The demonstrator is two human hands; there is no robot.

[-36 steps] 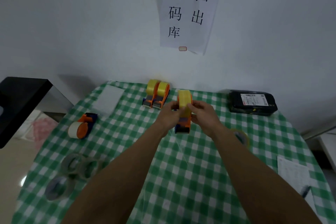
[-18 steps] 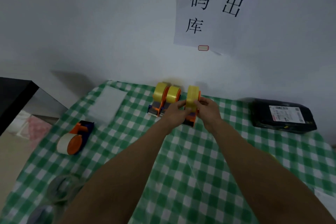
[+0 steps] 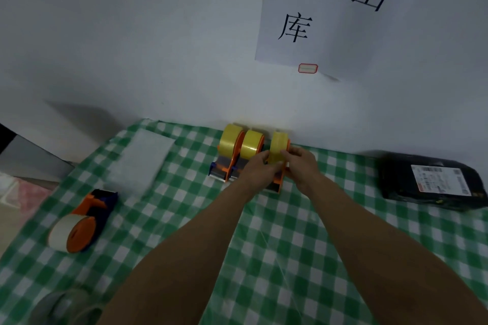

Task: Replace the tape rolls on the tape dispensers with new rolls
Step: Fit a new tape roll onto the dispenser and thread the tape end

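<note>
The left hand and right hand curl round an orange plastic tape dispenser carrying a glossy yellow tape roll, upright on the green-checked tabletop near the wall, just beside two matching dispensers. It looks light and rigid; the film seems slick, so the frame sides are the surer hold. The white paper wall sign reads 码, 出, 库.

left grip + right grip: holding yellow-roll dispenser | just beside two loaded dispensers | on checked cloth
</note>
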